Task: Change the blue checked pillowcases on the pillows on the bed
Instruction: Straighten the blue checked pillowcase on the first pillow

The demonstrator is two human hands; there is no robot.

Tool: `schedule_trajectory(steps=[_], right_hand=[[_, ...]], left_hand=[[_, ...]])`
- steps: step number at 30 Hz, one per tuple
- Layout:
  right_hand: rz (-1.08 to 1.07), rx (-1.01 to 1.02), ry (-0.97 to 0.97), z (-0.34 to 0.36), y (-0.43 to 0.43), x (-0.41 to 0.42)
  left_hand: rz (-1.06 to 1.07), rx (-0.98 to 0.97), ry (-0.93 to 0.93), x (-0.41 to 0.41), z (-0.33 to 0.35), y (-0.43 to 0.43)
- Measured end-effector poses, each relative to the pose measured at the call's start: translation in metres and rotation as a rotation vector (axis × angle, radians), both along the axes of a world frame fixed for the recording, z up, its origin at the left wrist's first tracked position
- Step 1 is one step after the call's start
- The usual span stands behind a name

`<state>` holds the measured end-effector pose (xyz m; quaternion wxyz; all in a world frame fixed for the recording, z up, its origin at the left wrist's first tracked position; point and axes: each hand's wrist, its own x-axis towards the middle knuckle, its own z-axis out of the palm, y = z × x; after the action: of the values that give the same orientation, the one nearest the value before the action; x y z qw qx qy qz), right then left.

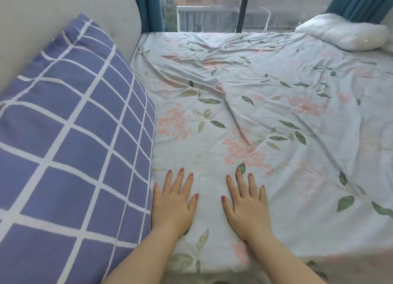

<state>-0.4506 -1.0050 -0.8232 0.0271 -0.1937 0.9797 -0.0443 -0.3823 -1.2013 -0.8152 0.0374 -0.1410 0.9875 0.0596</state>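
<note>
A pillow in a blue checked pillowcase (70, 139) leans against the grey headboard (63, 13) on the left of the bed. My left hand (173, 205) lies flat on the floral sheet (265, 92), fingers spread, its little finger close beside the pillow's edge. My right hand (246, 207) lies flat on the sheet a short way to the right, fingers spread too. Neither hand holds anything. A bare white pillow (344, 32) without a case lies at the far right corner of the bed.
The sheet is wrinkled across the middle of the bed. A large window (212, 9) with teal curtains (359, 2) runs along the far side. The bed's near edge is at the bottom of the view.
</note>
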Motion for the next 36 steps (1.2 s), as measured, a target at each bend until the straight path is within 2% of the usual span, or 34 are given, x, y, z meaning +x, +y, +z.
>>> schedule_trajectory(steps=[4,7,11,14,17,21,26,28,30,32,34,36], right_hand=[[-0.02,0.012,-0.04,0.001,0.001,0.006],[-0.022,0.051,-0.085,0.008,0.003,0.012],[-0.049,0.034,-0.059,0.015,-0.001,0.017],[-0.014,0.082,-0.162,0.023,0.003,0.022],[0.032,0.071,-0.167,0.043,0.004,0.037],[0.045,-0.024,-0.076,0.08,0.003,0.061],[0.101,-0.103,0.057,0.121,-0.003,0.087],[0.129,-0.14,0.123,0.136,-0.004,0.098],[0.15,-0.172,0.166,0.147,-0.006,0.107],[0.164,-0.211,0.18,0.157,-0.007,0.118],[0.178,-0.246,0.198,0.165,-0.007,0.126],[0.19,-0.27,0.218,0.169,-0.007,0.129]], left_hand=[[0.0,0.011,0.0,0.003,0.003,0.0],[0.009,0.039,-0.08,0.01,0.009,0.0],[0.012,0.035,-0.03,0.016,0.01,0.002],[-0.002,0.053,-0.122,0.027,0.024,0.008],[0.024,0.096,-0.13,0.047,0.049,0.012],[0.035,0.068,0.006,0.075,0.096,0.015],[0.012,-0.108,0.224,0.114,0.16,0.002],[0.015,-0.245,0.331,0.131,0.193,-0.004],[0.068,-0.365,0.417,0.141,0.225,-0.016],[0.203,-0.377,0.411,0.153,0.256,-0.033],[0.357,-0.335,0.317,0.159,0.276,-0.053],[0.489,-0.199,0.245,0.162,0.283,-0.07]])
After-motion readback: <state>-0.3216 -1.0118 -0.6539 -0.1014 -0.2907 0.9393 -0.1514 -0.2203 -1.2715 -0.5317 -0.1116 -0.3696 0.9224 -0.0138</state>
